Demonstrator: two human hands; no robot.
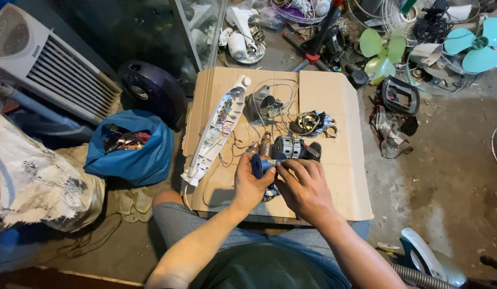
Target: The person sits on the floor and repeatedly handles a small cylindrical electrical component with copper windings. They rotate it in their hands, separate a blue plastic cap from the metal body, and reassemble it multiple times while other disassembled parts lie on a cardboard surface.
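Both hands meet over the near edge of a cardboard sheet (334, 176) laid flat as a counter. The left hand (252, 182) closes its grip on a small dark blue part (257, 165), fingers wrapped round it so that only a rounded end shows; what sort of part it is cannot be told. The right hand (304, 188) lies just beside it, fingertips curled onto the same blue piece, and its palm hides whatever sits under both hands near the edge.

Just beyond the hands lie a copper-wound motor armature (263, 145) and a dark cylindrical motor housing (291, 147). Farther off rest a grey motor casing (262, 104) and a black stator with windings (309, 123), joined by thin wires whose ends are hard to trace. To the left lies a long white housing shell (219, 129), opened, its insides too small to read.

On the floor to the left sits a blue bag (133, 147), its contents dim. Green fan blades (382, 52) lie far right among blurred clutter.
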